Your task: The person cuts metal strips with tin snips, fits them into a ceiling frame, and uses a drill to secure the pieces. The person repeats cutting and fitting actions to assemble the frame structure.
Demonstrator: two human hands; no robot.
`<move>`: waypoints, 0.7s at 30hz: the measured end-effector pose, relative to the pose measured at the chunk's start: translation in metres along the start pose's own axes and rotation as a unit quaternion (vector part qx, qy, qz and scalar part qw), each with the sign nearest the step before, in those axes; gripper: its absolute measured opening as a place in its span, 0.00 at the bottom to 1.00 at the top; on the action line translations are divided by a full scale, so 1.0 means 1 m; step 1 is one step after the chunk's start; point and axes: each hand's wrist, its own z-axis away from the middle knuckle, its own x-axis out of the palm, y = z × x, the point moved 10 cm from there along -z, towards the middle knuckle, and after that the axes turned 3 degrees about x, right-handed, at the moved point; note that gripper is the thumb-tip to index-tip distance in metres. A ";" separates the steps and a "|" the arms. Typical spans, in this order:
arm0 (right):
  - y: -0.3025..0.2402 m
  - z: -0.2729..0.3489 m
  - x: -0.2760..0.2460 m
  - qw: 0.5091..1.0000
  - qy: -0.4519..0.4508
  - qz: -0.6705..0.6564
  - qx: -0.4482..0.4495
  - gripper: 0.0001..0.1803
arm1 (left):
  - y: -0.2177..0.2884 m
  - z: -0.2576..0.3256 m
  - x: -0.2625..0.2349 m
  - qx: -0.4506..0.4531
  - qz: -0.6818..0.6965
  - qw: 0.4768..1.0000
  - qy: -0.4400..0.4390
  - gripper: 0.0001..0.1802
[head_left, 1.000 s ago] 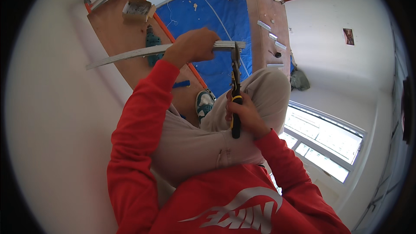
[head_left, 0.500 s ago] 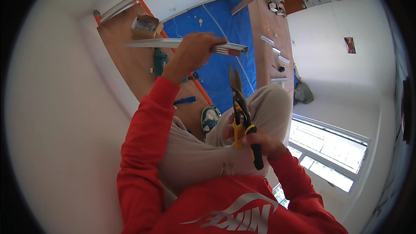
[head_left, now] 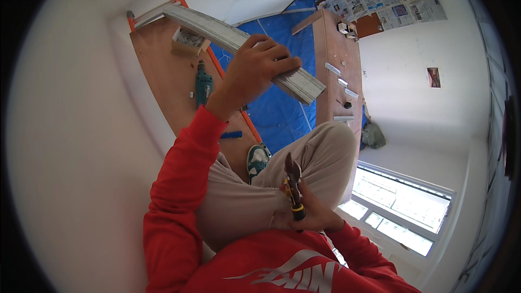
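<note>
- Since half a second back, left hand has swung the long grey metal strip up and tilted it; fingers stay wrapped tight around it.
- Right hand has dropped to the lap, closed around the yellow-and-black snips, blades pointing up.
- Small open box sits on the wooden plank; contents too blurry to tell.
- Green drill lies on the plank near the edge.
- Strip's far end is just beside the box, blue tarp open below.

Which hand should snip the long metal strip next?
Probably the right hand: it already holds the snips, resting on the knee. The left hand grips the metal strip, raised.
</note>
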 end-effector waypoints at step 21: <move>-0.050 0.088 -0.090 0.986 -0.069 0.138 0.068 0.52 | 0.064 0.006 -0.009 0.085 0.023 0.996 0.019 0.14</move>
